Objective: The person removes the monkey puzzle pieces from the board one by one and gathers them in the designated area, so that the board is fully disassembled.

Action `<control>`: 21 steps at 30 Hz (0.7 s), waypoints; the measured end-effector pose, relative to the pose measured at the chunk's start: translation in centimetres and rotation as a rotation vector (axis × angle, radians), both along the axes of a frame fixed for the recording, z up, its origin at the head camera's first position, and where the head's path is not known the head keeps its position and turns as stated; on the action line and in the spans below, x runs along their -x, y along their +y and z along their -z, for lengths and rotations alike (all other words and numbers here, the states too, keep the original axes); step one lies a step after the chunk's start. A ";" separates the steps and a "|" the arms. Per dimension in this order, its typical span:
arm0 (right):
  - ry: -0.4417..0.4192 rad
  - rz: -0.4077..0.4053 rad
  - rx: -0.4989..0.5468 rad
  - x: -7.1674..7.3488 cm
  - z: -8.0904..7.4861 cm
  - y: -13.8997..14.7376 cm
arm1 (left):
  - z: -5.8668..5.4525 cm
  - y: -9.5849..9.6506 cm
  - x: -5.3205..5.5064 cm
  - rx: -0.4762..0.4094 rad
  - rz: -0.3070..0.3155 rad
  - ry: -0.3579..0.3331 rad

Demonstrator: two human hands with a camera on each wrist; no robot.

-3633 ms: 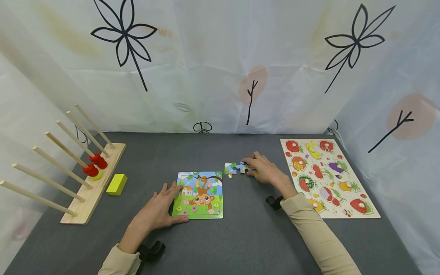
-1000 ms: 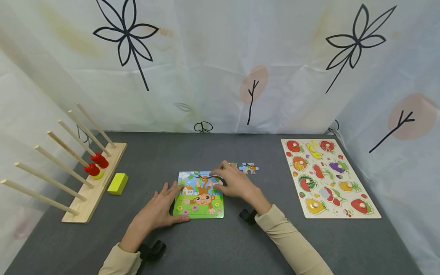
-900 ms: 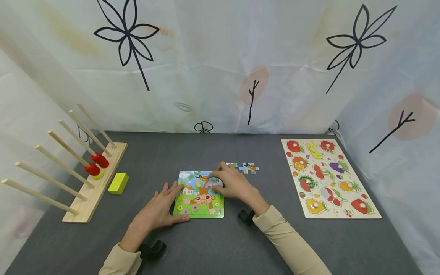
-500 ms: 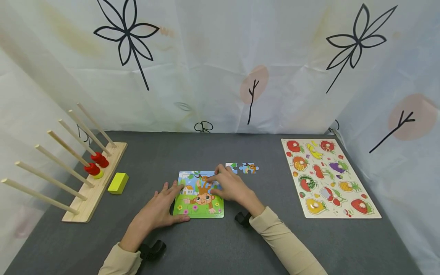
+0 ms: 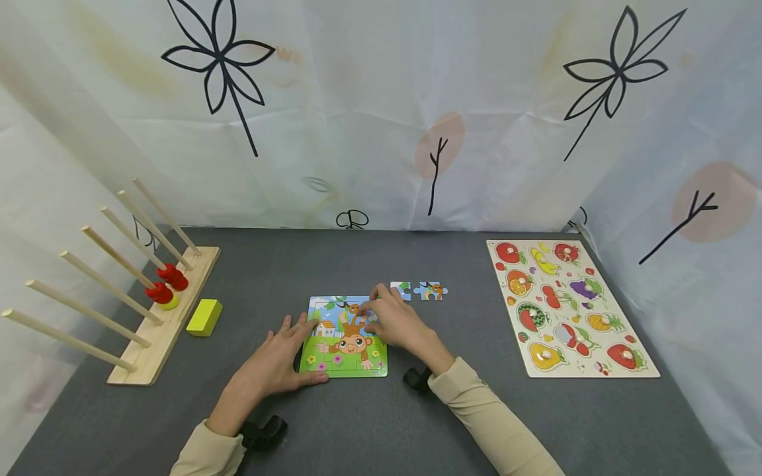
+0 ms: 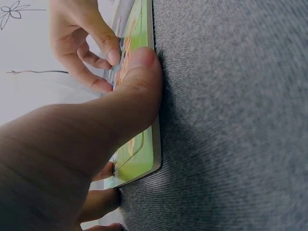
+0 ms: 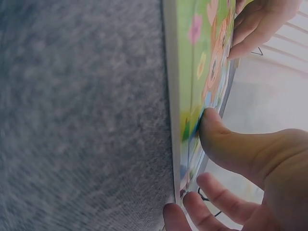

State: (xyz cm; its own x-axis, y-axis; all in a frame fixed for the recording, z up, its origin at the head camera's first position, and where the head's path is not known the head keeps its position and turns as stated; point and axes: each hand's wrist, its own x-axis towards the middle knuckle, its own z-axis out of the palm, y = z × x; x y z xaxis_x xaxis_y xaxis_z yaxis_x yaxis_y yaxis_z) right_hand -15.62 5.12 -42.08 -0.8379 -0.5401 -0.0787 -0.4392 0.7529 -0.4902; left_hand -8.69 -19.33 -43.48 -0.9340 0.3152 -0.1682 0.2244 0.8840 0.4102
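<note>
A square monkey jigsaw puzzle (image 5: 342, 360) lies flat on the grey table. My left hand (image 5: 276, 360) rests on its left side, fingers spread, thumb lying along the near edge; the left wrist view shows that thumb (image 6: 137, 79) on the green border. My right hand (image 5: 399, 320) reaches over the puzzle's upper right part and covers it. Its thumb (image 7: 214, 130) touches the picture, and its other fingertips are near the far side. No lifted piece shows between them. Two loose puzzle pieces (image 5: 431, 291) lie just beyond the right hand, the left one partly covered.
A wooden peg rack (image 5: 169, 330) with red and yellow beads (image 5: 159, 293) stands at the left. Beside it sits a yellow block (image 5: 204, 317). At the right lies a fruit picture board (image 5: 574, 311). A patterned curtain (image 5: 381, 132) hangs behind the table.
My right hand left the loose pieces for the puzzle, then slid slightly left over its surface, uncovering more of the left loose piece. My left hand has kept its place on the puzzle.
</note>
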 end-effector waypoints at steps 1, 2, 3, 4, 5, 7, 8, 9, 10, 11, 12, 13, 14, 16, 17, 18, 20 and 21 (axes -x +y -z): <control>-0.004 -0.001 0.000 0.0 -0.1 0.0 | 0.0 0.0 0.0 0.000 0.000 0.000; -0.007 -0.002 -0.001 -0.1 -0.1 0.0 | 0.0 0.0 0.0 0.000 0.000 0.000; -0.008 -0.003 -0.003 -0.1 -0.2 -0.1 | 0.0 0.0 0.0 -0.001 0.000 -0.001; -0.009 -0.004 -0.004 -0.1 -0.2 -0.1 | 0.0 0.0 0.0 -0.002 0.001 -0.001; -0.009 -0.005 -0.006 -0.1 -0.2 -0.1 | 0.0 0.0 0.0 -0.002 0.001 -0.001; -0.006 -0.006 -0.009 -0.1 -0.2 -0.1 | 0.0 0.0 0.0 -0.003 0.000 -0.001; -0.003 -0.005 -0.012 -0.1 -0.2 -0.2 | 0.0 0.0 0.0 -0.004 0.000 -0.001; -0.001 -0.006 -0.013 -0.1 -0.2 -0.2 | 0.0 0.0 0.0 -0.004 0.000 -0.001; 0.001 -0.006 -0.015 -0.1 -0.2 -0.2 | 0.0 0.0 0.0 -0.005 0.000 -0.001; 0.001 -0.007 -0.016 -0.1 -0.1 -0.2 | 0.0 0.0 0.0 -0.005 0.000 -0.001; 0.001 -0.007 -0.015 -0.1 -0.1 -0.2 | 0.0 0.0 0.0 -0.006 0.000 -0.001; 0.000 -0.009 -0.015 -0.2 -0.1 -0.2 | 0.0 0.0 0.0 -0.006 0.001 0.000; 0.003 -0.010 -0.016 -0.2 -0.1 -0.1 | 0.0 0.0 0.0 -0.008 0.001 0.001; 0.014 -0.012 -0.016 -0.2 0.0 -0.1 | 0.0 0.0 0.0 -0.008 0.002 0.001; 0.018 -0.013 -0.013 -0.2 0.0 -0.1 | 0.0 0.0 0.0 -0.007 0.002 0.001; 0.024 -0.014 -0.011 -0.2 0.1 -0.1 | 0.0 0.0 0.0 -0.006 0.001 0.001; 0.037 -0.016 -0.006 -0.2 0.1 -0.1 | -0.1 0.0 0.0 -0.005 0.000 -0.003; 0.041 -0.017 -0.006 -0.1 0.1 -0.1 | -0.1 0.0 0.0 -0.003 -0.001 -0.006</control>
State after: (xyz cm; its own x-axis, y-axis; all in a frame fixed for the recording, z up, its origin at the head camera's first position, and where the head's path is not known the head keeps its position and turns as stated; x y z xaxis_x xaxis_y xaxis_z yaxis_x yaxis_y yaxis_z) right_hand -15.48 4.98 -42.20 -0.8310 -0.5542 -0.0475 -0.4720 0.7478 -0.4670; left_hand -8.72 -19.30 -43.39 -0.9334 0.3145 -0.1726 0.2210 0.8830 0.4140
